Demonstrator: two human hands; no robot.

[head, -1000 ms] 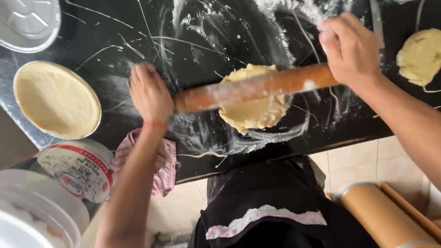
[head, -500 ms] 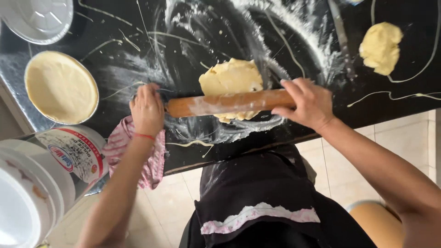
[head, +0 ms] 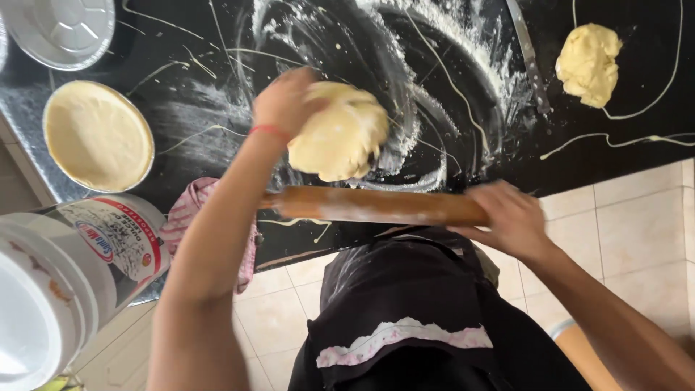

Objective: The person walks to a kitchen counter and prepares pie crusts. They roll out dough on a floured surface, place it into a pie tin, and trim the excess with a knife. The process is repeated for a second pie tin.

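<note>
While right hand (head: 507, 217) grips rolling pin (head: 376, 206), left grip (head: 286, 101) on dough (head: 340, 141); knife (head: 528, 58), filled tin (head: 98, 136) nearby.

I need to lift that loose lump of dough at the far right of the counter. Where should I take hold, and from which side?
Take the dough lump from above, fingers cupping its two long sides near the middle. It lies free on the black counter, taller than wide. Come from the right: the knife lies close on its left. It looks soft, so scoop low, probably without pinching.
</note>
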